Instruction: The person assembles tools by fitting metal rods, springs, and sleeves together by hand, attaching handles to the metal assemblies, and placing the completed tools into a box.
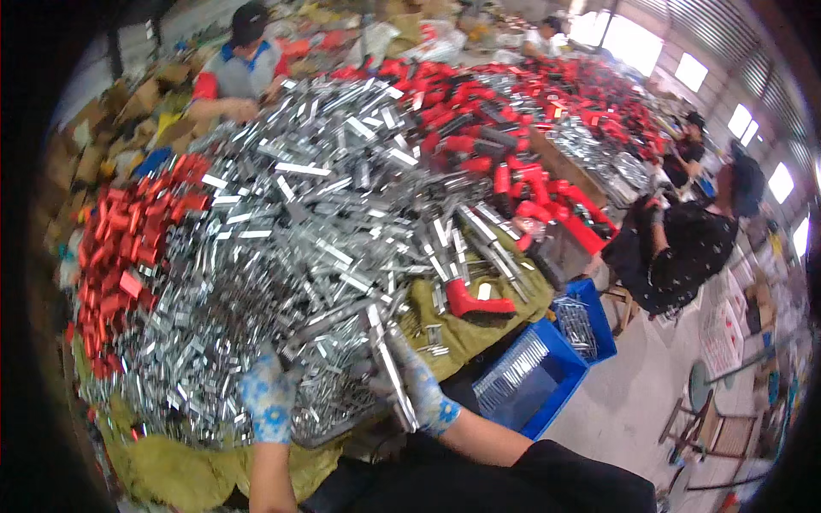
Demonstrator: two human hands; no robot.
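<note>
My right hand (430, 395), in a white glove with blue flowers, grips a long shiny metal channel (392, 368) that stands tilted over the near edge of the heap. My left hand (268, 398), gloved alike, reaches into a pile of small metal pieces (329, 398); its fingers are blurred and partly hidden, so whether they hold anything does not show. Just beyond the right hand, a red pistol-shaped handle (475, 303) lies on green sacking (423, 312). A big heap of silvery metal parts (291, 214) spreads in front of both hands.
Red metal pieces (128, 248) are heaped at the left, and red handles (530, 179) at the far right. Blue bins (560, 398) with metal parts stand on the right beside the table. Co-workers sit around it, one in black (684, 239) at right, another (244, 73) across.
</note>
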